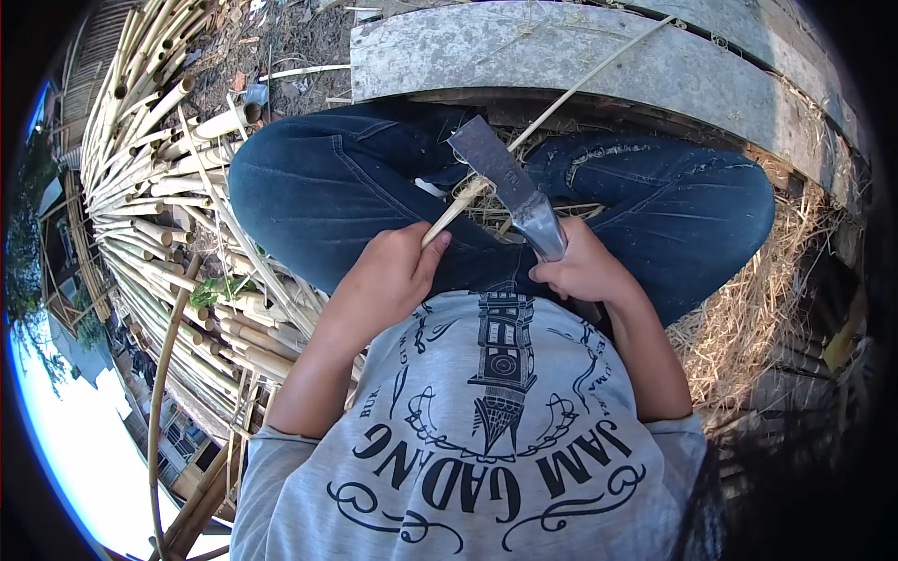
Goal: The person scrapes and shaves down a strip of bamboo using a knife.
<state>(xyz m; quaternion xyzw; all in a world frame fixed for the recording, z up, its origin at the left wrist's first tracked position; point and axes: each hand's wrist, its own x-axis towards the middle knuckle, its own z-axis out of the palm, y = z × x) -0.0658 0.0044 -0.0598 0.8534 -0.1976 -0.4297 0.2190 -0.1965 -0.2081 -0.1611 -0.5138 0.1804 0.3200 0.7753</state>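
A: What does the left hand (398,273) have?
B: Its fingers are curled tightly round the near end of a split bamboo strip (456,211); the part inside the fist is hidden.
A: And the right hand (585,266)?
B: Wrapped firmly round the near end of a broad-bladed cleaver (503,176), covering most of the grip.
A: Where does the strip lie?
B: Over the lap, slanting from near left to far right, its thin far end over the weathered plank (524,47). The blade crosses in front, so whether they touch there I can't tell.
A: Anything else unclear?
B: The feet, mostly lost between the blue jeans (309,192). Left, bamboo poles (154,224) crowd together, some ends hidden under others.
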